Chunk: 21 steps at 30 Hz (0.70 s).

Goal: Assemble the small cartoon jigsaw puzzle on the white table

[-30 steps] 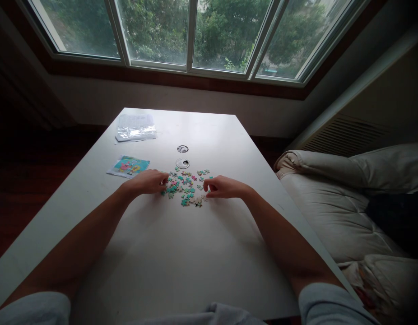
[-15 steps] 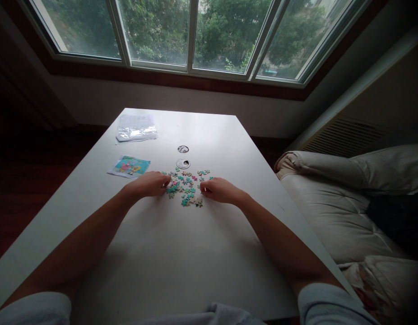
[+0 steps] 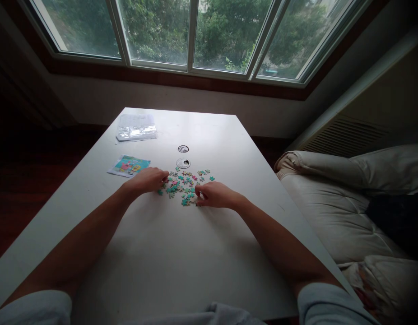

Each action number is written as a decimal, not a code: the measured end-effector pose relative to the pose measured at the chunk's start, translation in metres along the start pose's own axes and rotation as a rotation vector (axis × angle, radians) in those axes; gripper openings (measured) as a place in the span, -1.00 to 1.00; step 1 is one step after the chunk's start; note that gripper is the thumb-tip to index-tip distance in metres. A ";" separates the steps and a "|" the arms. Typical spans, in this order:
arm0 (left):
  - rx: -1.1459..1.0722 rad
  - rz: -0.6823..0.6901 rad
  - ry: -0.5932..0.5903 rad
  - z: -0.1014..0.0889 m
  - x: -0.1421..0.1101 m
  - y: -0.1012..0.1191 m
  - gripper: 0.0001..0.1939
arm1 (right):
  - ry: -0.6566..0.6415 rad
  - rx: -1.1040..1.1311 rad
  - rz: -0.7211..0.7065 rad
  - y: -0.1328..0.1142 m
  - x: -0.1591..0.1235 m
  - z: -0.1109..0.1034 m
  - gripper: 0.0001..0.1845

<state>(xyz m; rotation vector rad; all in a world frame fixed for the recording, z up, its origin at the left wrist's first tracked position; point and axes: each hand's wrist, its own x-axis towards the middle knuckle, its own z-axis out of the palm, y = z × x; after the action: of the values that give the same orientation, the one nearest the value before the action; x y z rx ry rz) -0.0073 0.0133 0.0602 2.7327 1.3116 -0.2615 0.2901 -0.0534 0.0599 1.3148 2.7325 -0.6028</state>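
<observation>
Several small teal, pink and tan puzzle pieces [image 3: 184, 184] lie scattered in a loose pile on the white table [image 3: 175, 262]. My left hand [image 3: 148, 178] rests at the pile's left edge, fingers curled with the tips touching pieces there. My right hand [image 3: 214, 195] sits at the pile's near right edge, fingers curled and pinched over pieces; what it grips is hidden under the fingers. Both forearms reach across the table from the near edge.
A colourful picture card [image 3: 129, 165] lies left of the pile. A clear plastic bag [image 3: 136, 127] lies at the far left. Two round cable-hole covers [image 3: 183, 163] sit just behind the pile. A white padded couch [image 3: 334, 203] stands to the right, windows behind.
My right hand has slid left and nearer along the pile's edge. My left hand has shifted slightly left and back, leaving a teal piece exposed at the pile's near left.
</observation>
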 end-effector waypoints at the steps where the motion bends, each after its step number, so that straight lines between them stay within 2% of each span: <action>1: 0.006 -0.013 0.007 0.000 0.000 -0.001 -0.82 | -0.001 0.000 -0.001 -0.001 0.001 0.001 -0.79; 6: 0.017 -0.061 0.058 -0.005 -0.002 0.006 -0.76 | 0.047 -0.039 -0.045 -0.004 0.003 0.006 -0.89; 11: -0.098 0.130 0.151 -0.012 -0.002 0.025 -0.79 | 0.103 -0.113 -0.059 -0.006 0.004 0.010 -0.88; 15: -0.093 0.213 0.161 -0.006 0.001 0.036 -0.82 | 0.126 -0.121 -0.082 -0.006 0.005 0.010 -0.85; 21: -0.029 0.201 0.179 0.006 0.005 0.042 -0.90 | 0.236 -0.062 -0.102 0.006 0.011 0.020 -0.86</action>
<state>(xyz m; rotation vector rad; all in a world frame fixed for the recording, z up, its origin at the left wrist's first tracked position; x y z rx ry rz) 0.0276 -0.0101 0.0541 2.8904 1.0547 0.0190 0.2856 -0.0491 0.0374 1.3171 2.9939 -0.3878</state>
